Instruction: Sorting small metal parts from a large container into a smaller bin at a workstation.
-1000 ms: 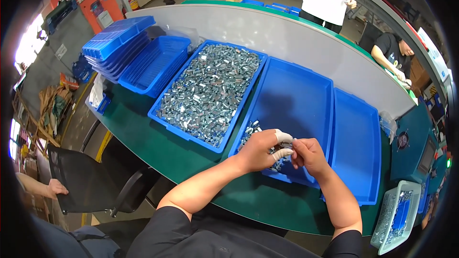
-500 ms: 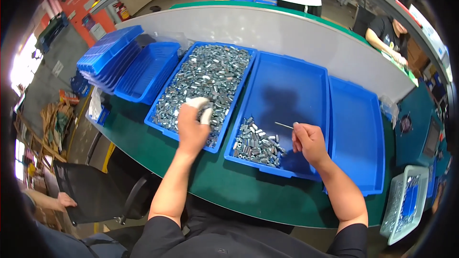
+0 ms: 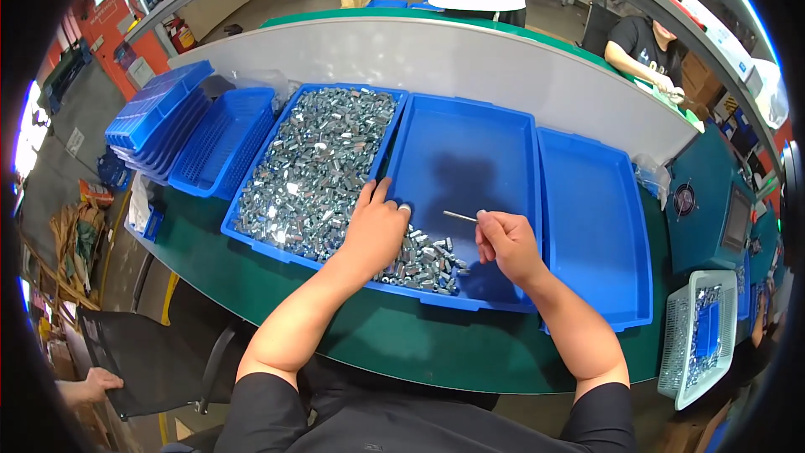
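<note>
Seen from the head camera, the right hand (image 3: 506, 243) pinched a thin, stiff metal pin (image 3: 459, 216) by its end over the middle blue tray (image 3: 470, 143), while the left hand (image 3: 375, 231), fingers curled loosely, rested on small, hard, likely slippery nuts (image 3: 419, 258).

Left hand (image 3: 376, 231) covers part of small metal pieces (image 3: 423, 258); thin rod (image 3: 459, 216) end hidden in right hand (image 3: 506, 243)

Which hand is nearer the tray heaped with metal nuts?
Left. The left hand lies at the edge of the full tray; the right hand, pinching a thin pin, is over the middle tray.
</note>
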`<state>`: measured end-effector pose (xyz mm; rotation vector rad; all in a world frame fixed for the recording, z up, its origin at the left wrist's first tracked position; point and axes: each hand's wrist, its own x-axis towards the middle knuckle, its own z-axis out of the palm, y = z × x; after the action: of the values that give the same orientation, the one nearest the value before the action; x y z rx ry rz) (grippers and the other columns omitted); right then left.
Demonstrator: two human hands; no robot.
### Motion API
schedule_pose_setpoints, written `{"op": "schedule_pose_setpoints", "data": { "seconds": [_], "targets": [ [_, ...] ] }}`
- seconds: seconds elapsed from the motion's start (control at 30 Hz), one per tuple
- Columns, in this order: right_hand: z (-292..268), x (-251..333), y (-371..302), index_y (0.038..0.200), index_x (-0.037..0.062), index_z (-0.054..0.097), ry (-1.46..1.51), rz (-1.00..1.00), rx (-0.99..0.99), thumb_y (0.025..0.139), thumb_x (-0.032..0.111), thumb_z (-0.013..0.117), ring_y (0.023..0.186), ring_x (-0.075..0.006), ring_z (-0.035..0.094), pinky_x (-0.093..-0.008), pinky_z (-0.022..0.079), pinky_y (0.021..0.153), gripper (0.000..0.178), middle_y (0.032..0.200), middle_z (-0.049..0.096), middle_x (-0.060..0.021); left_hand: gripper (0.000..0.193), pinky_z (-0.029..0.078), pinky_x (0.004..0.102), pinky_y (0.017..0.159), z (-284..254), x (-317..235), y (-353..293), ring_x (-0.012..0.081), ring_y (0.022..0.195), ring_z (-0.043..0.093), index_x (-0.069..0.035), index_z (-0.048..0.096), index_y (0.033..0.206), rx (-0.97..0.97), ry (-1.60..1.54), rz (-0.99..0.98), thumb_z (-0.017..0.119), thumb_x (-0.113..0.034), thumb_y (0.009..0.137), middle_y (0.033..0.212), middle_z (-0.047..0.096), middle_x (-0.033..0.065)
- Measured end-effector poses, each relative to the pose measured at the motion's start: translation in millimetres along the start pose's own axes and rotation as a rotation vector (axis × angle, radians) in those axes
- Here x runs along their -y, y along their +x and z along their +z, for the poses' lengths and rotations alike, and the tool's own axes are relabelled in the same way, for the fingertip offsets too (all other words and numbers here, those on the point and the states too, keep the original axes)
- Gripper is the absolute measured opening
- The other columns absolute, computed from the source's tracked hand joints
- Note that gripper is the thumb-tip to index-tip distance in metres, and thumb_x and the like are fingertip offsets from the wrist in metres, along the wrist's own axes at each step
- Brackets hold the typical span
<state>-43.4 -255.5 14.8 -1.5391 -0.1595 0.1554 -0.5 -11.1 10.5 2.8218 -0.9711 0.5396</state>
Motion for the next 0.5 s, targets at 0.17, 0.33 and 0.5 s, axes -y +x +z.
{"op": "schedule_pose_setpoints", "data": {
  "seconds": [0.17,0.33,0.5],
  "targets": [
    [-1.0,5.8,1.8,0.071,0.0022,0.056,-0.016,-0.022,0.014,0.106,0.028,0.049,0.050,-0.0103,0.049,-0.0268,0.042,0.051,0.044,0.053,0.048,-0.0008,0.017,0.036,0.0485,0.109,9.0,4.4,5.4,0.0342,0.114,0.060,-0.002,0.068,0.090,0.015,-0.101,-0.013,0.060,0.002,0.075,0.092,0.069,0.0157],
    [-2.2,6.1,1.5,0.071,0.0026,0.056,-0.010,0.008,0.015,0.106,0.028,0.050,0.050,-0.0099,0.050,-0.0271,0.043,0.051,0.043,0.053,0.049,-0.0010,0.032,0.044,0.0459,0.090,-1.8,5.1,8.7,0.0367,0.099,0.059,-0.004,0.069,0.100,0.055,-0.301,-0.088,0.066,0.007,0.070,0.091,0.066,0.0160],
    [-3.9,-3.9,-0.9,0.071,0.0028,0.057,-0.041,-0.008,-0.006,0.106,0.029,0.050,0.048,-0.0099,0.050,-0.0276,0.043,0.050,0.044,0.053,0.050,-0.0008,0.017,0.049,0.0305,0.076,4.4,-9.7,4.2,0.0180,0.086,0.062,-0.004,0.065,0.105,-0.084,-1.020,-0.242,0.066,0.001,0.089,0.092,0.064,0.0060]
  ]
}}
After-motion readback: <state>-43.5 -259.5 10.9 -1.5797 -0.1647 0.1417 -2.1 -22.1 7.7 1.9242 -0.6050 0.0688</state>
